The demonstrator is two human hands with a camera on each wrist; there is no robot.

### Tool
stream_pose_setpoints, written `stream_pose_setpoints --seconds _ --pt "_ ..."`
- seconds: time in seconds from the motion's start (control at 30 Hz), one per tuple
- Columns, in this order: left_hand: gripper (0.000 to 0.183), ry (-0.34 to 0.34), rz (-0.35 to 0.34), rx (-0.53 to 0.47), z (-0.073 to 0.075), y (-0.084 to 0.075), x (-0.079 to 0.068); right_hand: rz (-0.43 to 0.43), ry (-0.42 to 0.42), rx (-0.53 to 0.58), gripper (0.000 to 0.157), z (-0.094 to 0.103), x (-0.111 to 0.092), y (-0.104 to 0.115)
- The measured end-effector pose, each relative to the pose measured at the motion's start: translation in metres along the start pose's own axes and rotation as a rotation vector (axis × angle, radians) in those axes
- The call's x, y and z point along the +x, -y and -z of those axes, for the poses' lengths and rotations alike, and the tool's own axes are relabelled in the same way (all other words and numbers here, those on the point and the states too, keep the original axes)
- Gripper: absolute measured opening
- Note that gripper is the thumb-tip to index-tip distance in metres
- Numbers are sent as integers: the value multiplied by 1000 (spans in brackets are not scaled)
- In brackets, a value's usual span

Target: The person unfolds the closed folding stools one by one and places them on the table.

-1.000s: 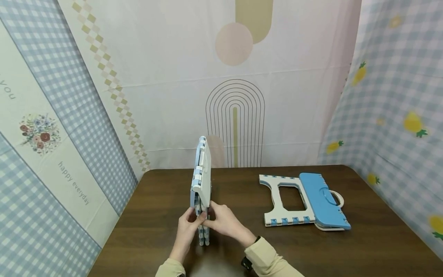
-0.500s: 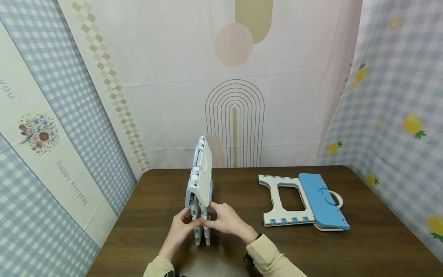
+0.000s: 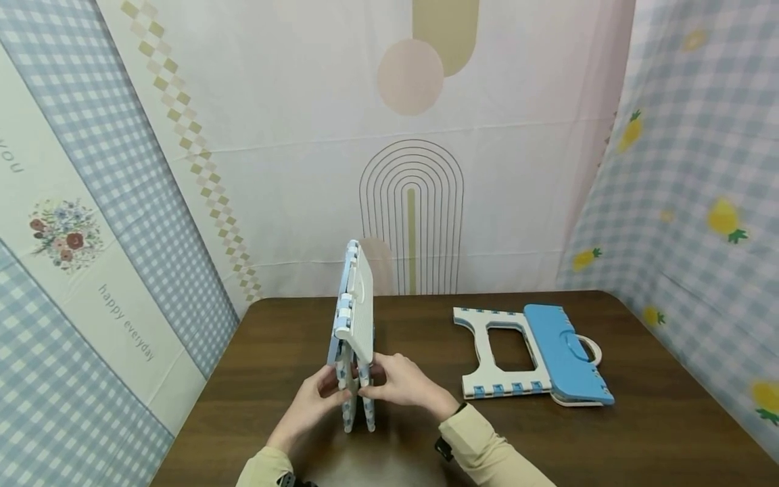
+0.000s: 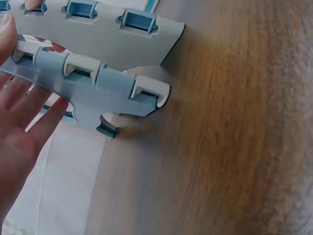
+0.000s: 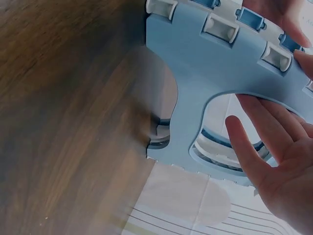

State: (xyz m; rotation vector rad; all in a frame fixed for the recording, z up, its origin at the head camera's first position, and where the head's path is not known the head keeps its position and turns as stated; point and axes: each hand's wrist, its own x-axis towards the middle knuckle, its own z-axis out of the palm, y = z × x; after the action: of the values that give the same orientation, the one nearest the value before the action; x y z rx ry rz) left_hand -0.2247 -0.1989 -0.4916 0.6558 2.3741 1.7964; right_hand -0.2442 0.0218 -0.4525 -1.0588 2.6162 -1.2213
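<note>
A white and light-blue folding step stool point(image 3: 364, 308) stands on edge at the middle of the table, its top folded upward and its two leg panels slightly spread at the bottom. My left hand point(image 3: 312, 400) holds the left leg panel, thumb at the near hinged edge, fingers along the outer face. On the other side my right hand point(image 3: 404, 385) grips the right leg panel point(image 5: 188, 58); in the right wrist view its fingers lie by the panel's cut-out. The left wrist view shows a gap between the hinged panels point(image 4: 112, 81).
A second folding stool point(image 3: 508, 352), blue and white with a white handle, lies folded flat on the right of the dark wooden table point(image 3: 274, 325). Patterned cloth point(image 3: 292, 203) hangs behind the table and along both sides.
The stool's leg panels have moved apart at the bottom, and the white half of its top tilts outward. My left hand has shifted left with its panel, my right hand slightly right.
</note>
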Motion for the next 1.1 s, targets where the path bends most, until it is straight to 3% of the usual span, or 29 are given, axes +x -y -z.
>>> stream_pose_setpoints --seconds 0.2,0.37,0.57,0.8,0.93,1.1 --pt "52 -50 -30 14 -1 1 0 20 -32 1 40 3 -2 -2" --pt "54 -92 13 51 -1 -1 1 22 -42 9 39 5 -2 -5" --pt "54 -132 12 101 0 -2 1 17 -44 5 43 6 -1 -8" --pt "49 -243 -6 114 0 0 1 13 -51 15 46 8 -1 -10" --pt "48 -256 -29 160 3 2 0 13 -50 32 48 7 -2 -14" --pt "50 -298 2 179 7 1 0 57 -57 3 49 7 -1 -18"
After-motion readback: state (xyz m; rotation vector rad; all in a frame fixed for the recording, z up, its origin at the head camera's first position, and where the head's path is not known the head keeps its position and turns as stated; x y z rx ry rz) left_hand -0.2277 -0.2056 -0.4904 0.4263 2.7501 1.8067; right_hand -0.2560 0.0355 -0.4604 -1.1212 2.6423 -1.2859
